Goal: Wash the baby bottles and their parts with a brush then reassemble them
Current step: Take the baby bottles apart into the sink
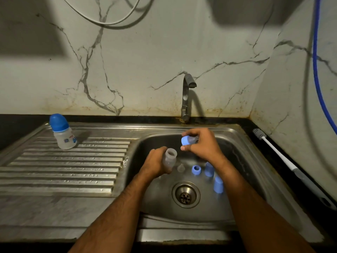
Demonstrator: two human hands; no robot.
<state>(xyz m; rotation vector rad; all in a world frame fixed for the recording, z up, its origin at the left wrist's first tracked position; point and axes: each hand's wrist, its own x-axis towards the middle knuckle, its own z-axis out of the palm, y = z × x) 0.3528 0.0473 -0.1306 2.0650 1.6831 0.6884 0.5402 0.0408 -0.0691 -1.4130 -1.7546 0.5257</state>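
So both forearms come in from the bottom edge and reach over the sink (242,136), and I'll place everything off the drain (186,195). Going left to right: far to the left of the drain, up on the ribbed draining board (73,167), one baby bottle (63,132) stands fully put together with its blue cap on, so I'd guess that one's finished. Up and left of the drain, the left hand (155,165) has its fingers wrapped round an open bottle body (170,159), mouth tilted up, nothing screwed on. Just above the drain a clear teat (180,168) and a blue collar ring (196,170) lie in the basin. Further up, the right hand (202,143) pinches a blue collar (186,140) with what looks like a teat fitted in it, close to the bottle mouth but not touching. Right of the drain two blue caps (218,184) stand loose. Far right on the counter lies the brush (262,136), untouched. The tap isn't running. My read: roughly one done, one being reassembled, more parts left.
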